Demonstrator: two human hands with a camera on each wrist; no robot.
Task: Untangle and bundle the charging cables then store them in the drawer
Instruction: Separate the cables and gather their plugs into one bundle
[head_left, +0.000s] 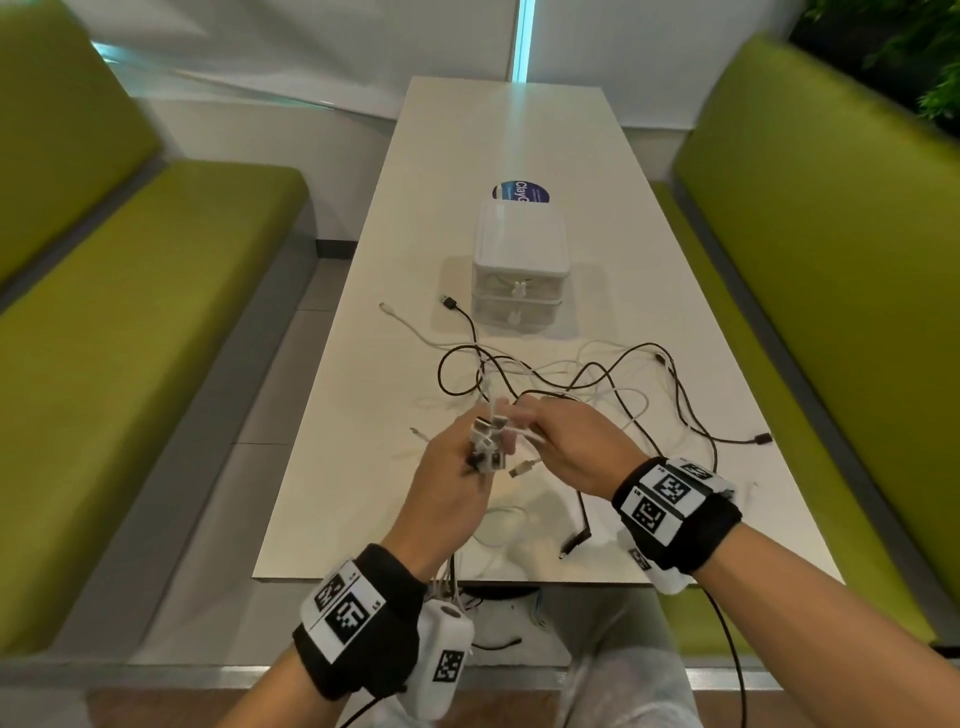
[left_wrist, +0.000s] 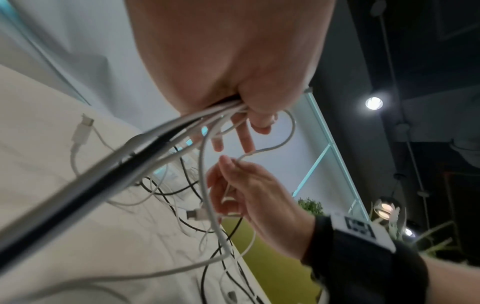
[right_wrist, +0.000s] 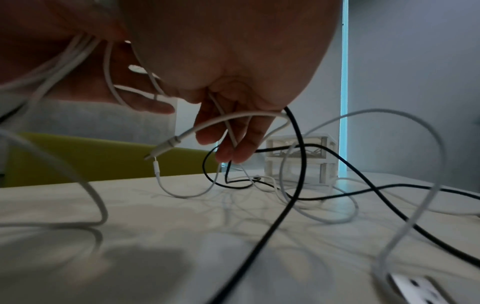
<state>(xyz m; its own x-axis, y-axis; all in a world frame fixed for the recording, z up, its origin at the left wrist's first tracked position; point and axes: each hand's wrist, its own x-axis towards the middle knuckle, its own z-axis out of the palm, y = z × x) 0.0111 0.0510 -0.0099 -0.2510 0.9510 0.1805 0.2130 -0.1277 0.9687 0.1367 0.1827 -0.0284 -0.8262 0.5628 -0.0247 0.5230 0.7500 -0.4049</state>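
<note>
Above the near half of the white table (head_left: 363, 415), my left hand (head_left: 475, 457) grips a bunch of cable plug ends (head_left: 485, 441), white and black, fingers curled round them. The gripped cables (left_wrist: 223, 108) run out of its fist. My right hand (head_left: 527, 423), just to the right, pinches one thin white cable (right_wrist: 228, 127) between curled fingers; a loop of it (left_wrist: 262, 151) rises from the fingertips. The remaining tangled black and white cables (head_left: 587, 379) trail over the table. A small white two-drawer unit (head_left: 517, 265) stands beyond them, both drawers closed.
Green benches (head_left: 130, 338) flank the table on both sides. A round blue sticker (head_left: 519, 191) lies behind the drawer unit. Loose plugs lie at the left (head_left: 387, 307) and at the right edge (head_left: 762, 439). Some cables hang over the near table edge (head_left: 457, 577).
</note>
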